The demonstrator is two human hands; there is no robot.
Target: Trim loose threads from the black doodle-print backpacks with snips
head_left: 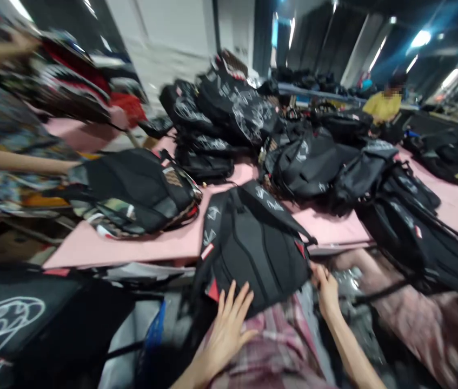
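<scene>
A black backpack (253, 248) with white scribble lettering on its shoulder straps lies in front of me, padded back panel up. It rests partly on the pink table edge and partly over my lap. My left hand (232, 319) is laid flat on the lower edge of the panel, fingers spread. At the lower right corner of the same backpack, my right hand (326, 286) has its fingers closed in a pinch on the edge; the exact part between the fingertips is too small to make out. Red tabs show at both lower sides of the bag.
Pink tabletop (131, 251) runs across, with another black backpack (131, 183) at left under a co-worker's arm (21, 159). A pile of bags (232, 108) stands behind. More backpacks (415, 232) lie at right, beside another person's sleeve (411, 319). A lettered black bag (30, 319) is lower left.
</scene>
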